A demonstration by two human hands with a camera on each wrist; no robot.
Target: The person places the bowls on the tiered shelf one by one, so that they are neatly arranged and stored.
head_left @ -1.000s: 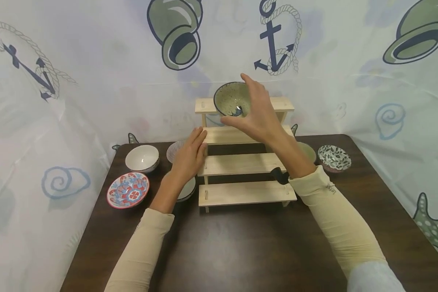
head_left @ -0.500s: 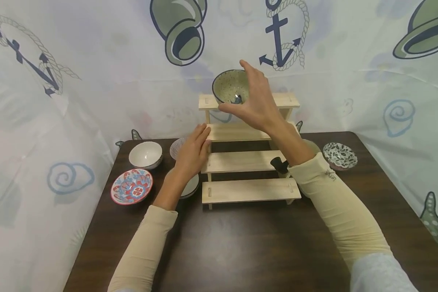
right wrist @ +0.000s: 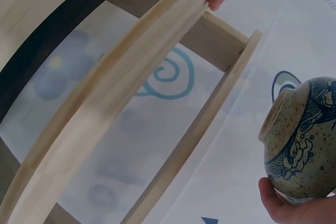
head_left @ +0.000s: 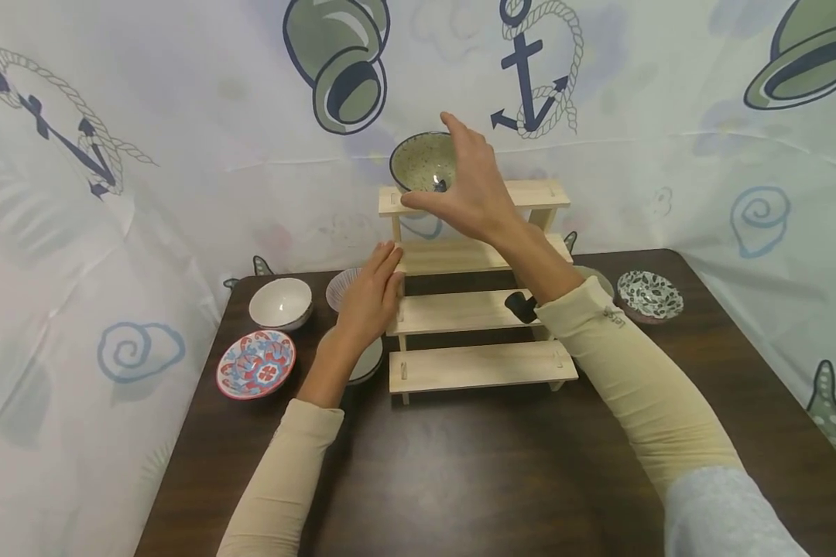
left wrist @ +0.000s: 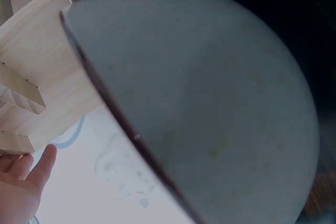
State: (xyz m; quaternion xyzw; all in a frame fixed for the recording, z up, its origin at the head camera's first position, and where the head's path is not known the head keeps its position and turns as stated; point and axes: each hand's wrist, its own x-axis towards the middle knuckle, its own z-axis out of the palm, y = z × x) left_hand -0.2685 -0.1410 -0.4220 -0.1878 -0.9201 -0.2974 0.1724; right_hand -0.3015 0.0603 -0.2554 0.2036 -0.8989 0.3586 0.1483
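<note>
My right hand (head_left: 474,186) holds a speckled grey-green bowl (head_left: 418,164) between thumb and spread fingers, over the left part of the top shelf of a stepped wooden stand (head_left: 484,367). In the right wrist view the bowl (right wrist: 299,145) is tipped on its side, with blue waves painted outside; fingers (right wrist: 283,211) lie against it. My left hand (head_left: 368,302) touches the stand's left side with straight fingers, by the second shelf from the top. A pale bowl with a dark rim (left wrist: 205,108) fills much of the left wrist view.
Left of the stand are a white bowl (head_left: 280,303), a red-and-blue patterned bowl (head_left: 255,364), a ribbed bowl (head_left: 337,288) and a dark-rimmed one (head_left: 368,361) partly behind my left arm. On the right stand a black-and-white leaf-patterned bowl (head_left: 649,294) and a green bowl (head_left: 597,278), partly hidden by my right arm.
My right hand has raised the speckled bowl a little relative to the top shelf, then moved it left toward the shelf's left end. My left hand stays at the stand's side.
</note>
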